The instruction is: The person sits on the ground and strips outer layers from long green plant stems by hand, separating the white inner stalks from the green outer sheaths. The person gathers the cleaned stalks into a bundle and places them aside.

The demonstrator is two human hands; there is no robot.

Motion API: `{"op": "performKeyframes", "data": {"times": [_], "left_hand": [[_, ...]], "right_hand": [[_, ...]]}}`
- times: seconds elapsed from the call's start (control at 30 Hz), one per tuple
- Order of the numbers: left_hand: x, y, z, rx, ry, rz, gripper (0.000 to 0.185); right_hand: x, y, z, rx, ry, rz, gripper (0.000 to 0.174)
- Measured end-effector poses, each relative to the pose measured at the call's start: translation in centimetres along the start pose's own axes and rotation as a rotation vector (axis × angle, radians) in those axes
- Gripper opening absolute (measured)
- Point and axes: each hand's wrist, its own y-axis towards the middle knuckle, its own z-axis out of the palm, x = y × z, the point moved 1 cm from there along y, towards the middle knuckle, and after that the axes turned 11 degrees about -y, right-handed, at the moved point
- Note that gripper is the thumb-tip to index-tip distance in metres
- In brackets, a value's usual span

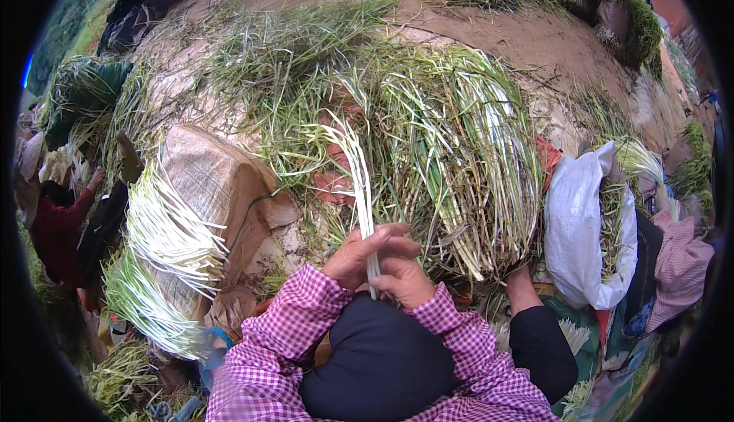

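A thin bunch of pale vegetable stalks [360, 187], white below and yellow-green at the tips, stands between my two hands in front of my dark-clad knee. My left hand [356, 254] grips it partway down, thumb across the front and fingers curled behind. Lower down, my right hand [406, 282] pinches the same stalks near their cut ends. Just beyond, to the right, lies a big heap of untrimmed stalks [476, 175] with green leaves and brown dry strands. To the left, a white bundle of cleaned stalks [172, 227] rests on a tan woven sack [215, 158].
Below the white bundle lies a greener bundle [152, 301]. Loose leaf litter [292, 49] covers the ground ahead. An open white woven sack [573, 227] with plant scraps stands at right. People sit on both sides, one in a red sleeve [63, 233], another in checked cloth [679, 267].
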Motion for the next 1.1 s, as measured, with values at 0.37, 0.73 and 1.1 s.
{"op": "performKeyframes", "data": {"times": [0.37, 0.73, 1.1], "left_hand": [[-0.7, 1.2, -2.2, -0.186, -0.089, 0.122, 0.03], [-0.4, 0.8, -3.2, -0.253, -0.151, 0.158, 0.03], [0.2, 0.8, -3.4, -0.267, -0.158, 0.158, 0.029]], "right_hand": [[2.6, 2.1, -14.9, -0.807, -1.501, 0.205, 0.027], [2.3, -0.7, -21.5, -1.12, -1.586, 0.237, 0.026], [0.5, -0.3, -15.8, -1.134, -1.135, -0.156, 0.018]]}}
